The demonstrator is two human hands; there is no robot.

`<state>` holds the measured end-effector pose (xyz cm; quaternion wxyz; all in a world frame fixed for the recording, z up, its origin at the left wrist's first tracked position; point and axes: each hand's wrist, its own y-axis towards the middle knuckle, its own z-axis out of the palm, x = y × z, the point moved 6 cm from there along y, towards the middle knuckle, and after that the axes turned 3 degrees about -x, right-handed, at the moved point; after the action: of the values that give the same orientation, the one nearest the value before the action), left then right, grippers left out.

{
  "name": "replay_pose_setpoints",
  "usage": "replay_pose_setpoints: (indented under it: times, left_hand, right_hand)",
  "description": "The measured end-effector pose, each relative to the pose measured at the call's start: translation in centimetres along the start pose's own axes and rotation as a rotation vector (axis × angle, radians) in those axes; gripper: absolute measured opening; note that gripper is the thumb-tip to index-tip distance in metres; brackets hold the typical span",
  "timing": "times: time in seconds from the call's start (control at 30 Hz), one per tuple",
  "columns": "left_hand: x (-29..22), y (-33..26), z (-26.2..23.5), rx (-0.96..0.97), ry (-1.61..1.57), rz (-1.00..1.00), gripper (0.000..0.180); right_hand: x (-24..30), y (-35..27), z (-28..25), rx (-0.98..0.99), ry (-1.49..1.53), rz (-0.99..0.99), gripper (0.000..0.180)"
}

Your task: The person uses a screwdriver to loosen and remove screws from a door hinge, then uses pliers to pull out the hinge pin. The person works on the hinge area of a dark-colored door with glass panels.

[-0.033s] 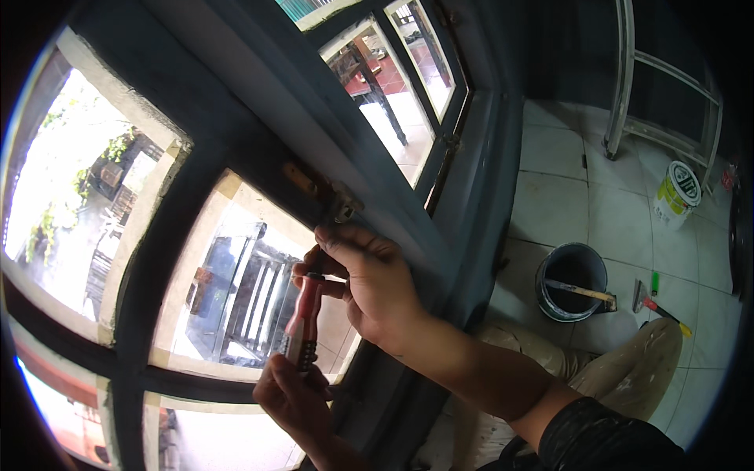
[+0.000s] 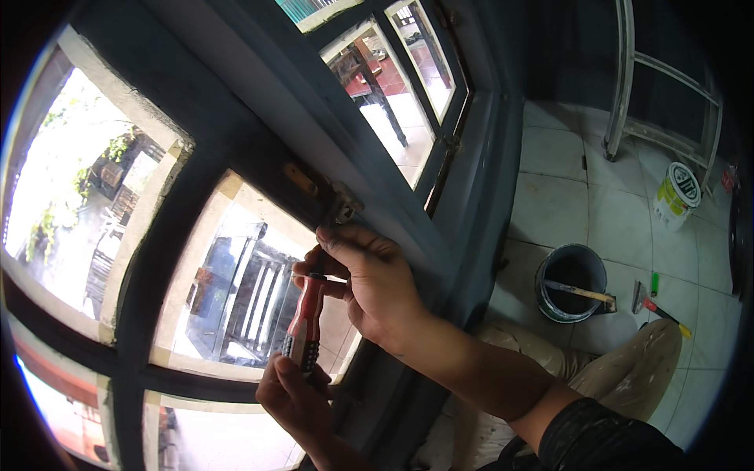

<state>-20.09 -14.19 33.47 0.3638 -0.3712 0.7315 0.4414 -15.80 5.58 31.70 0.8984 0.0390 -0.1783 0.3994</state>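
My left hand (image 2: 294, 396) is closed round the lower end of a red screwdriver (image 2: 309, 308) with a pale, black-ribbed grip. The screwdriver stands nearly upright, its shaft running up among the fingers of my right hand (image 2: 373, 275). Those fingers are pinched together round the shaft, hiding most of it and its tip. Just above the right fingertips, a small metal latch (image 2: 344, 208) is fixed to the dark grey door frame (image 2: 259, 141). A worn orange-brown plate (image 2: 300, 179) sits beside the latch on the same frame.
Glass panes with masking tape (image 2: 228, 188) along their edges lie left of my hands. To the right, a dark bucket (image 2: 542, 294) with a brush (image 2: 581, 291) across it, a scraper (image 2: 664, 312), a white-green tub (image 2: 675, 196) and a ladder (image 2: 620, 86) stand or lie on tiles.
The screwdriver's handle has turned slightly in my left hand, which has shifted a little. My right hand stays almost in place.
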Motion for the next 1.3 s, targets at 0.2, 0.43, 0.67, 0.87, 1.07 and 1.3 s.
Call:
replay_pose_setpoints:
  times: [0.2, 0.43, 0.67, 0.87, 1.07, 1.3]
  left_hand:
    - [-2.5, -1.2, 0.2, -0.213, 0.147, 0.613, 0.048]
    - [-0.6, 0.5, 1.2, 0.068, -0.062, 0.129, 0.060]
    - [-3.4, -2.3, 2.7, 0.092, -0.170, 0.340, 0.088]
    - [-1.4, -3.6, 3.9, 0.168, -0.032, 0.198, 0.085]
    - [-2.1, -4.1, 2.7, -0.152, 0.097, 0.414, 0.064]
    - [-0.7, -3.4, 2.4, -0.124, 0.287, 0.504, 0.062]
  right_hand:
    - [-0.1, 0.4, 0.6, 0.008, 0.045, -0.039, 0.009]
    - [0.5, 1.2, 0.6, -0.002, 0.008, -0.062, 0.015]
    - [0.8, 1.5, 0.2, -0.024, 0.085, -0.001, 0.020]
    - [0.2, 0.7, 0.7, -0.043, 0.165, -0.033, 0.018]
    - [-0.6, -0.9, 0.7, 0.012, 0.181, -0.065, 0.019]
    - [0.2, -0.2, 0.7, 0.022, 0.172, -0.056, 0.021]
